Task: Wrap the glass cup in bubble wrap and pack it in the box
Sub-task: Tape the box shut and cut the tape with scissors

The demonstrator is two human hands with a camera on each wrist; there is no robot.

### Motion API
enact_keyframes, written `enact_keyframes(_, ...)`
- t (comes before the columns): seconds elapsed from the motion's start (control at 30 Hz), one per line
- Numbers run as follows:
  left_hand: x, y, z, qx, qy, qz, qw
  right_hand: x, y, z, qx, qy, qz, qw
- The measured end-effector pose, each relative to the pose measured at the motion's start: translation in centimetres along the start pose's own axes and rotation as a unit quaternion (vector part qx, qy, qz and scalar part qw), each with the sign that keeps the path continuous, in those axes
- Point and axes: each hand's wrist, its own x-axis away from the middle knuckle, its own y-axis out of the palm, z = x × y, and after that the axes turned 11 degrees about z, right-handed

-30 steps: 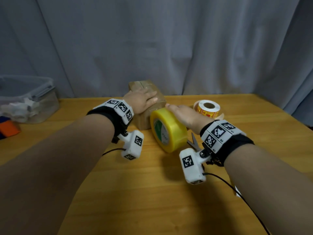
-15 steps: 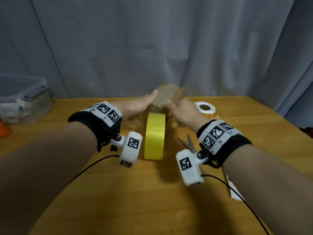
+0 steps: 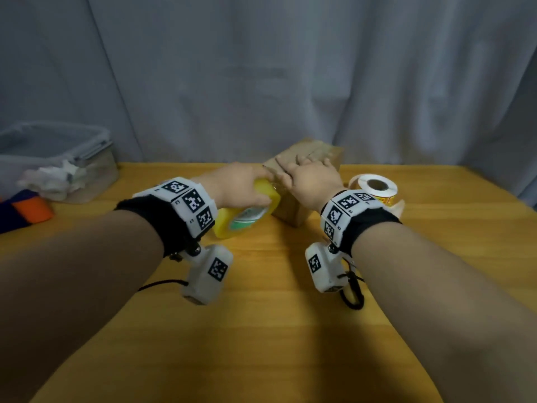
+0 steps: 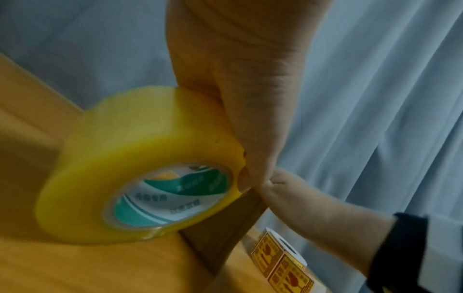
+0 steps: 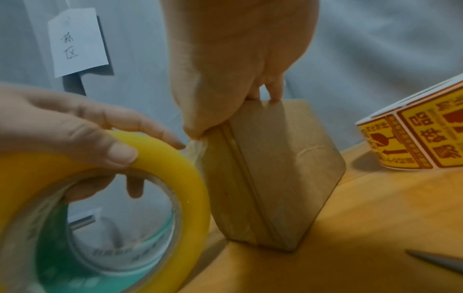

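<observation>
The closed cardboard box (image 3: 293, 212) stands at the table's far middle, with a taped seam down its face (image 5: 250, 178). My right hand (image 3: 311, 177) lies over its top, fingers spread, and the thumb (image 5: 192, 126) presses a loose strand of tape against the box's near upper edge. Just left of the box, my left hand (image 3: 241, 189) grips the yellow tape roll (image 3: 247, 219), thumb on its outer face and fingers through the core (image 5: 135, 186). The roll (image 4: 140, 168) is tilted and almost touches the box. No glass cup or bubble wrap shows.
A roll of yellow warning labels (image 3: 374, 187) sits right of the box. A scissors tip (image 5: 435, 259) lies on the table near my right wrist. At the far left stand a clear plastic bin (image 3: 58, 164) and an orange and blue object (image 3: 29, 212). A grey curtain hangs behind.
The tape roll stood on edge in front of the box; now my left hand grips it, tilted, at the box's left. My right hand has moved onto the box top.
</observation>
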Motion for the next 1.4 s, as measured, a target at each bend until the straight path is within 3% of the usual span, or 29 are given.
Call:
enact_keyframes(0.13,0.2,0.1,0.1,0.049,-0.028,-0.023,0.998,-0.1,0.2,-0.2,0.006,0.002,0.001,1.000)
enact_keyframes(0.27,-0.3,-0.5,0.4,-0.010,-0.036,-0.126,0.991,-0.1,0.5,-0.2,0.004,0.005,0.010,1.000)
enact_keyframes(0.37,-0.6,-0.6,0.0,-0.039,-0.026,-0.131,0.990,-0.2,0.6,-0.2,-0.003,0.012,0.015,1.000)
enact_keyframes(0.57,-1.4,0.1,0.4,-0.050,0.012,-0.025,0.998,-0.1,1.1,-0.5,0.017,0.012,0.019,1.000)
enact_keyframes(0.87,-1.3,0.5,-0.8,-0.050,-0.002,0.008,0.999,-0.9,2.0,-1.1,0.004,0.033,0.042,0.999)
enact_keyframes(1.03,-0.6,1.1,0.1,-0.081,0.009,0.046,0.996,-0.5,1.0,-0.2,-0.093,0.041,0.016,0.995)
enact_keyframes(1.2,0.6,1.3,1.6,-0.090,0.050,0.134,0.986,2.8,-1.3,3.1,-0.148,0.043,0.060,0.986)
enact_keyframes(1.3,1.5,1.6,3.0,-0.075,0.074,0.155,0.982,5.9,-1.8,5.5,-0.096,0.069,0.025,0.993)
enact_keyframes(1.4,2.6,2.3,4.5,-0.064,0.091,0.156,0.982,9.6,-2.4,6.1,-0.068,0.077,-0.099,0.990)
